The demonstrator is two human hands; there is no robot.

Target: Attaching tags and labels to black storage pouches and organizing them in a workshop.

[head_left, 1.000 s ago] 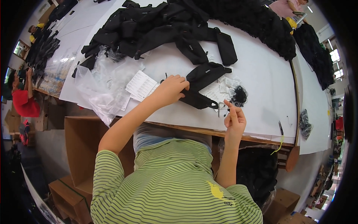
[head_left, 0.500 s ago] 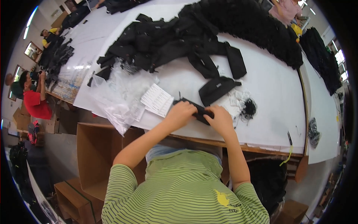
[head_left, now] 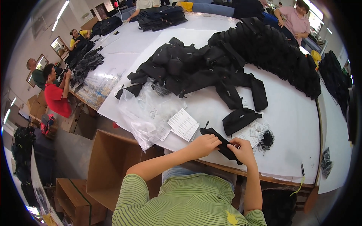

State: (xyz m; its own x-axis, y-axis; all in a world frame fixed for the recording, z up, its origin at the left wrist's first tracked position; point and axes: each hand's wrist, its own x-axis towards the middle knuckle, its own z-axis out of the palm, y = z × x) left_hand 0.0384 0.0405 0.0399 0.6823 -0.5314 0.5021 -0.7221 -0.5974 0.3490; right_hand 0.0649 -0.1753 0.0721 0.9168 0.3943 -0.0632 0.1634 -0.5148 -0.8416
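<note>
At the near edge of the white table, a narrow black fabric pouch [head_left: 224,150] lies slantwise between my hands. My left hand [head_left: 205,145] has its fingers closed on the pouch's upper side. My right hand [head_left: 243,150] pinches the edge close to the other end, with its thumb along the fabric. A small dark tab sticks up at the pouch's far left end. Just beyond my hands rests another black pouch [head_left: 240,119]. Beside it are small white tags [head_left: 256,130] and a bundle of black strings [head_left: 266,140]. Printed white sheets [head_left: 183,124] lie left of my hands.
A heap of black pouches [head_left: 181,69] covers the table's middle, with a long dark row [head_left: 269,56] behind it. Clear plastic bags [head_left: 137,116] lie left. Snips [head_left: 302,169] with a yellow ribbon are at right. An open cardboard box [head_left: 109,165] stands below the table. Other people work farther off.
My view has tilted up, so the table appears lower and farther right. Both hands still hold the pouch; more of its length shows, and my right fingers have shifted along its edge.
</note>
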